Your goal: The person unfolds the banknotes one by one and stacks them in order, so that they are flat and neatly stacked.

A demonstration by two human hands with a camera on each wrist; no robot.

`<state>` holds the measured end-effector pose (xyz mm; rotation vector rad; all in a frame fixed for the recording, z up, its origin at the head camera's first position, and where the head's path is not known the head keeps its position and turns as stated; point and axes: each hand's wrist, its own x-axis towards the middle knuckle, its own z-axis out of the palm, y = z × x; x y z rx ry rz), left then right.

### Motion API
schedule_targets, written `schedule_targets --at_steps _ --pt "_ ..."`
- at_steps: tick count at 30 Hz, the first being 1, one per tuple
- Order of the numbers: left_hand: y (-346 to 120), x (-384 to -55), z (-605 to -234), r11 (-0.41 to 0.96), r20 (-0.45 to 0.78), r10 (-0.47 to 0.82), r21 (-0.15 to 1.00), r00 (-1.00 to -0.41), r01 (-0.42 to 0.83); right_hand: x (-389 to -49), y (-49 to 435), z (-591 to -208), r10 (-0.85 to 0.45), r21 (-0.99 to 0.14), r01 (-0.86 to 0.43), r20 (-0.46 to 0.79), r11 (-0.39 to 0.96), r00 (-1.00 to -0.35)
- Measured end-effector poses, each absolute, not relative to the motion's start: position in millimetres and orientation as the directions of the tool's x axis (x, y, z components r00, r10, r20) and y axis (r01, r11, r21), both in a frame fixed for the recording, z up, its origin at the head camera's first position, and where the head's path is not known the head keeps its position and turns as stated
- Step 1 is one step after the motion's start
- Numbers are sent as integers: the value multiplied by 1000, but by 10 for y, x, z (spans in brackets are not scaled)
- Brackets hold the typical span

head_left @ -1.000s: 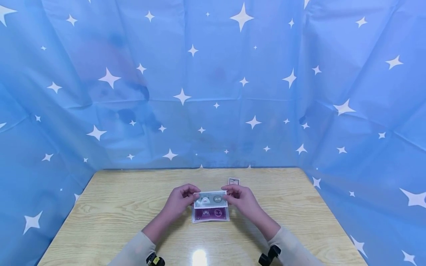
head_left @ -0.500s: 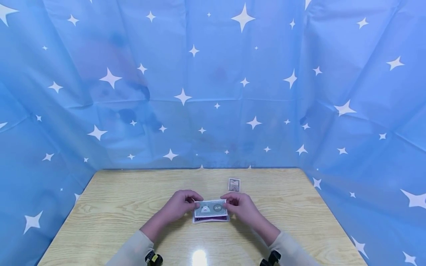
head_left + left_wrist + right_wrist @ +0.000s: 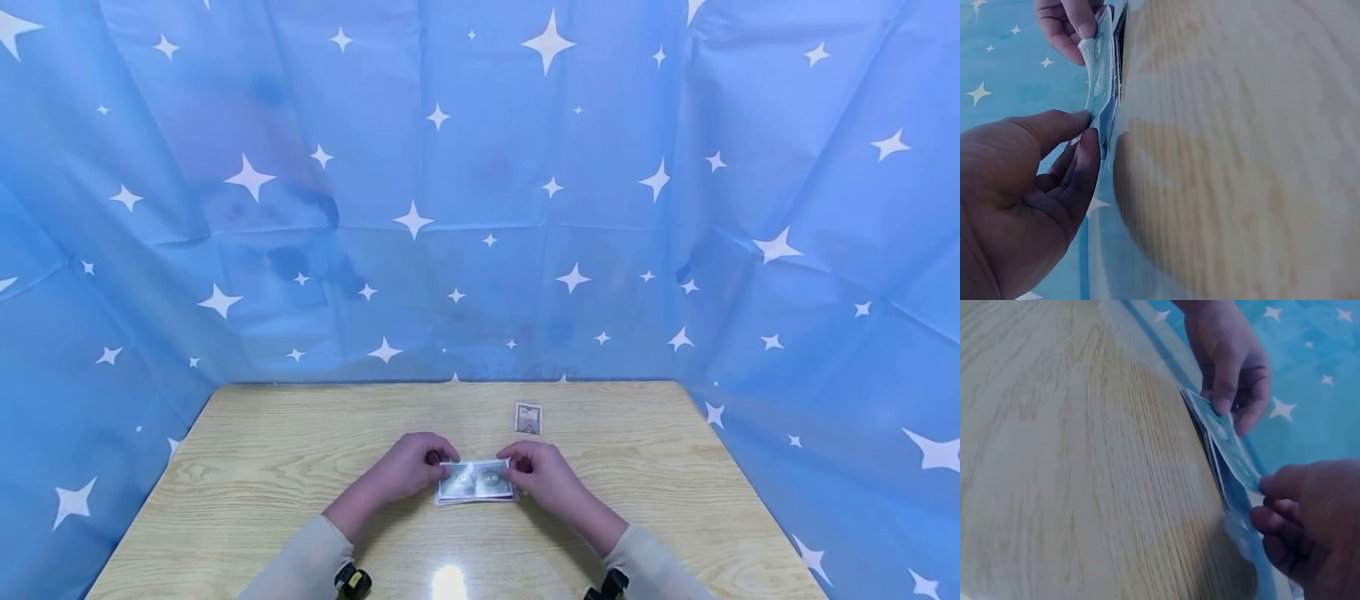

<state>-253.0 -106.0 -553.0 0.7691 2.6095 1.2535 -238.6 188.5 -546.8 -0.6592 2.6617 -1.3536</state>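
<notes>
A green play-money banknote (image 3: 476,482) is held by its two far corners in the head view. My left hand (image 3: 412,465) pinches the left corner between thumb and fingers. At the other end, my right hand (image 3: 542,471) pinches the right corner. Beneath it lies a stack of notes (image 3: 477,501), of which little more than the near edge shows. In the right wrist view the green note (image 3: 1227,447) bows, its near edge against the stack (image 3: 1210,456) and its held edge raised. The left wrist view also has the note (image 3: 1100,69) between both hands.
A small grey-purple printed card or folded note (image 3: 528,418) lies on the wooden table (image 3: 285,467), just beyond my right hand. Behind the table's far edge hangs a blue curtain (image 3: 480,192) with white stars.
Both hands have brought the green note down and nearer, from above the stack onto it. The purple note beneath is now covered, and the small card is fully in sight.
</notes>
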Motion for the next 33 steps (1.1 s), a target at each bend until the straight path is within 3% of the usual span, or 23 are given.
schedule_targets --at_steps 24,33 --pt "-962 -2538 -5472 623 64 549 633 -833 459 -2376 1873 -5522 -470 -600 -450 136 661 -872" --pt "-960 -2533 -5449 635 52 547 625 -836 454 -2371 1878 -5533 -469 -601 -450 137 661 -873"
